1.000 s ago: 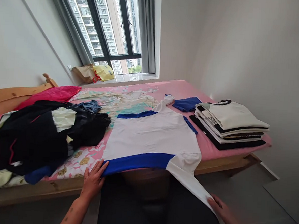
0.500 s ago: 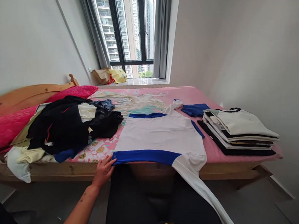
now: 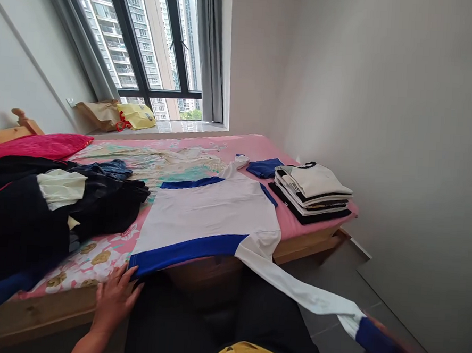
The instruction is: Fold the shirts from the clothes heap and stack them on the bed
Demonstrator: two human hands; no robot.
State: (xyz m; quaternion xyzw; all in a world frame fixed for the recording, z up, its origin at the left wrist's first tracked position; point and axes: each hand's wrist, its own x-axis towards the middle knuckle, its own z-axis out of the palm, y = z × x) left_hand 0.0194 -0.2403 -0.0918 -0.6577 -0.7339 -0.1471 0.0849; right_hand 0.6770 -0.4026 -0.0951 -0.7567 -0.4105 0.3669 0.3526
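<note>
- Pink bedding (image 3: 248, 145) covers the bed (image 3: 304, 244); the white-and-blue shirt (image 3: 210, 212) lies spread over its near side, mid-view.
- Right hand (image 3: 404, 351), four o'clock, is blurred but looks closed on the blue cuff (image 3: 375, 342); a hard tug could skew the shirt.
- Left hand (image 3: 114, 297), eight o'clock, spreads its fingers at the hem corner (image 3: 135, 261); any pinch cannot be told, so that corner may slip.
- Twists in the sleeve (image 3: 301, 292) could set creases.
- Folded stack (image 3: 315, 189), three o'clock, might topple if bumped.

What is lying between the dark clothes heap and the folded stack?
In the head view, a spread white-and-blue shirt lies between them, plus a blue cloth beside the stack.
</note>
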